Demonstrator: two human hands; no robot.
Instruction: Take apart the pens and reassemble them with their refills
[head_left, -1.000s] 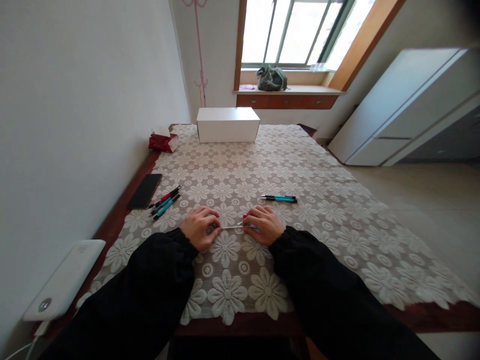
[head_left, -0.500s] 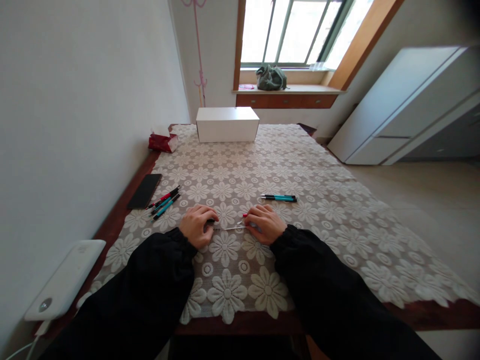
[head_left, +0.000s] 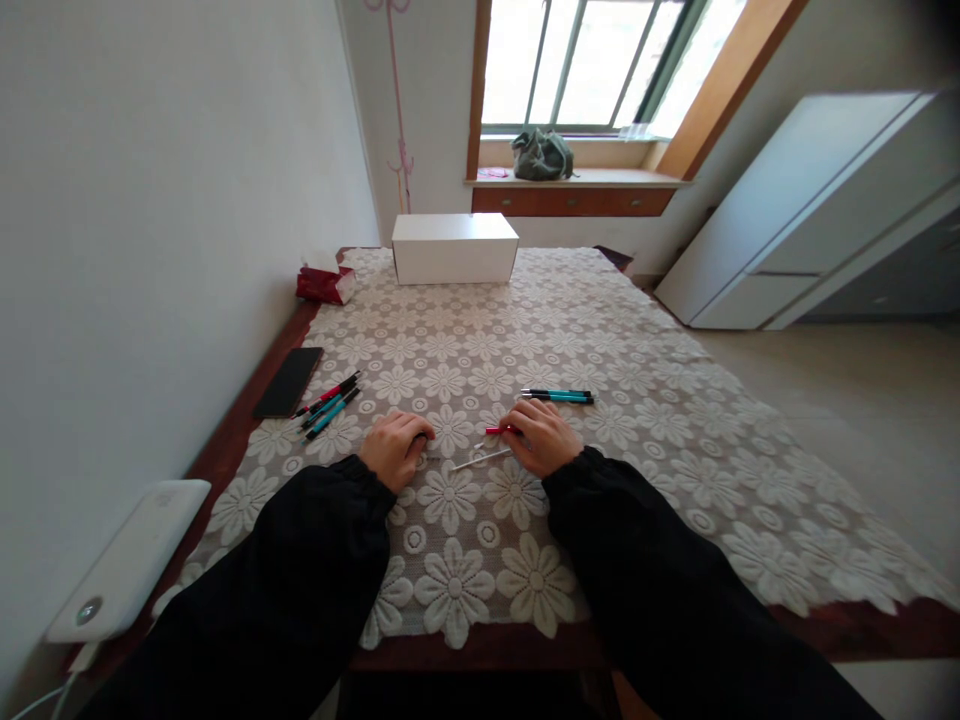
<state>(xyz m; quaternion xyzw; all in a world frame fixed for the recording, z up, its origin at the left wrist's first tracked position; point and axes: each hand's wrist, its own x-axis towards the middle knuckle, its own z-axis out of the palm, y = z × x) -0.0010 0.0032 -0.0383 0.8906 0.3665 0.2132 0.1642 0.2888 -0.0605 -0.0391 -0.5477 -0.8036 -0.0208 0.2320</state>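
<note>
My left hand (head_left: 393,450) rests on the lace tablecloth, fingers curled round a small dark piece (head_left: 422,437), perhaps a pen part, mostly hidden. A tiny thin grey piece (head_left: 433,458), possibly a spring, lies by its fingertips. My right hand (head_left: 545,437) is closed, with its fingertips at the right end of a thin white pen refill (head_left: 480,460) that slants toward the left hand. Partly under the right fingers is a red pen barrel (head_left: 495,430). A small white bit (head_left: 478,446) lies between barrel and refill.
Teal and black pens (head_left: 559,396) lie beyond my right hand. Several red and teal pens (head_left: 330,403) sit left, beside a black phone (head_left: 289,382). A white box (head_left: 455,255), a red tissue pack (head_left: 322,285) and a white power bank (head_left: 129,560) are also on the table.
My right hand has shifted slightly right. More of the refill and the red barrel shows, and the refill slants more. My left hand has barely moved; its dark piece shows less.
</note>
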